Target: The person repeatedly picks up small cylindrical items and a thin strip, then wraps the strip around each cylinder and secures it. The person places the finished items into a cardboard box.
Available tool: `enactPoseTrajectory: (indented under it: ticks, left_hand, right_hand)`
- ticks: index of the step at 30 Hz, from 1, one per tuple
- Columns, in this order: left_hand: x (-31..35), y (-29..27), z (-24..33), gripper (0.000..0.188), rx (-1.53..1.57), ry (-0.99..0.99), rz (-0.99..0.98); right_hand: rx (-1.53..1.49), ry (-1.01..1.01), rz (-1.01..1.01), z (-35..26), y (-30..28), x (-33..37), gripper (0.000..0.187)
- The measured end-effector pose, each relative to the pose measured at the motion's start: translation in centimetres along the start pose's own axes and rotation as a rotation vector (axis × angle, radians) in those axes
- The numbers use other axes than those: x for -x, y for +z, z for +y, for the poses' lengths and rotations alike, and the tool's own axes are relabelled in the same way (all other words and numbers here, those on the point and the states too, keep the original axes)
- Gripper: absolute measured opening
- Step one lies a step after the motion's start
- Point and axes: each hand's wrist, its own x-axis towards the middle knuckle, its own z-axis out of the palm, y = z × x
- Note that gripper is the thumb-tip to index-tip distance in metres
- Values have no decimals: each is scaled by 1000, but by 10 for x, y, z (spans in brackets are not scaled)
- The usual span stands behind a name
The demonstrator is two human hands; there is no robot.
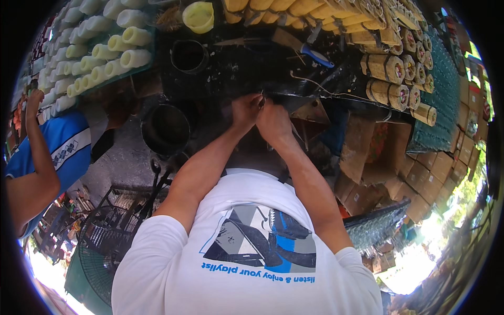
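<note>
My left hand and my right hand meet at the front edge of a dark worktable. Both sets of fingers are closed in a pinch around something small and dark, too small to make out. Thin strands hang down beside my right hand. Beyond my hands, a knife with a blue handle lies on the table. A thin pale strip curves across the tabletop to the right. On the right side, bamboo tubes with dark bands lie stacked in rows.
A dark pot and a yellow-green bowl stand on the table. Pale cylinders fill the far left. Below the table's edge is a black bucket. An open cardboard box sits right; a person in blue is left.
</note>
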Motion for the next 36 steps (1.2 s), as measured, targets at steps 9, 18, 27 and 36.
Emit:
enactPoseTrajectory:
  ticks: [9,18,27,36]
  left_hand:
    - [0,4,-3,18,13,20,30]
    - [6,-8,14,20,117,-60,-40]
    - [5,-5,16,19,106,-72,-39]
    - [4,-5,21,20,77,-96,-36]
  right_hand:
    - [-59,27,-11,3,10,-2,26]
    - [-237,110,37,-4,-13,-5,23]
    - [-244,28,89,9,1,-4,24]
    - [-24,39,23,10,3,-4,26]
